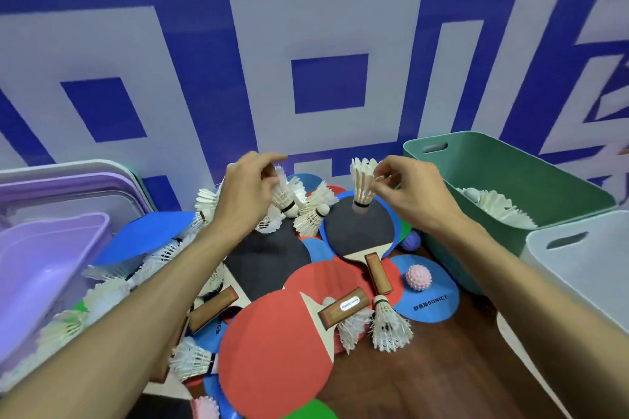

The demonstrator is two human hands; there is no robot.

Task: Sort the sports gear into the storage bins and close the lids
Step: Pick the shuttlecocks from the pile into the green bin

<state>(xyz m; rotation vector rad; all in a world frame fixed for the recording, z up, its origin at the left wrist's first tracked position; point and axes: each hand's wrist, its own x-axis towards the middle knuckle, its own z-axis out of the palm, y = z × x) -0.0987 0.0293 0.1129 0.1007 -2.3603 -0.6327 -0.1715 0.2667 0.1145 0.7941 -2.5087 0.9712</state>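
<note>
Each hand pinches a white feathered shuttlecock above the paddles: the left hand (245, 194) holds one (284, 196) tilted, the right hand (413, 192) holds one (362, 184) upright, cork down.

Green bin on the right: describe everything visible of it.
The green bin looks like matte plastic, with rounded corners, a rolled rim and a slot handle cut into its far end. It stands upright with no lid on it, against the blue and white wall. White feather shuttlecocks lie inside. A translucent white bin stands in front of its near end, hiding part of it. A blue spiky ball lies by its base; contact cannot be told.
</note>
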